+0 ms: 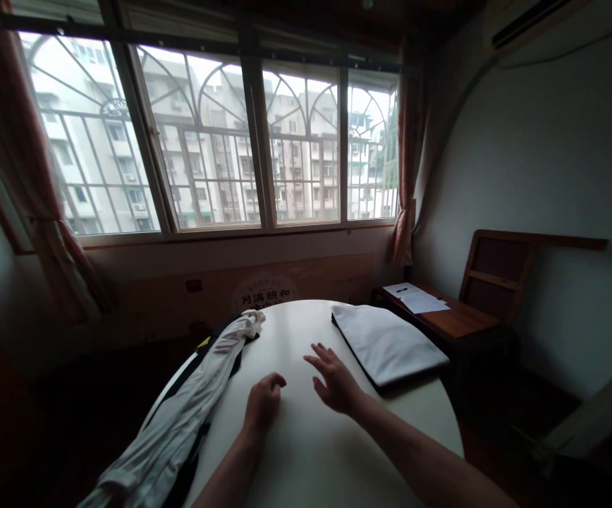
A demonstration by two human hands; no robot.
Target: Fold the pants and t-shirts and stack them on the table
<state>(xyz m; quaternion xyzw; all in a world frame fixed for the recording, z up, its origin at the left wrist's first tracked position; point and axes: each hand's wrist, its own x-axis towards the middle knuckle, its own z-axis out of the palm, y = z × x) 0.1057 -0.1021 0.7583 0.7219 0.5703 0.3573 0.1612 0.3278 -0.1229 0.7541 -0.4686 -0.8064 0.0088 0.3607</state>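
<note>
Between fabrics on a round white counter [300,451]: right hand [338,384] with fingers apart, empty; left hand [264,403] curled, closure unclear. Just right, folded white cloth [390,342], laid flat—probably against creasing; to the left, rumpled pale garment [194,395], lengthwise along dark fabric [236,363].

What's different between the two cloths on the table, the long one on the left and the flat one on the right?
The left cloth is rumpled, while the right cloth looks nearly smooth.
The left cloth makes a long strip reaching the picture's bottom edge; the right cloth is a compact four-sided shape.
Both show white over dark material on the round table.
</note>
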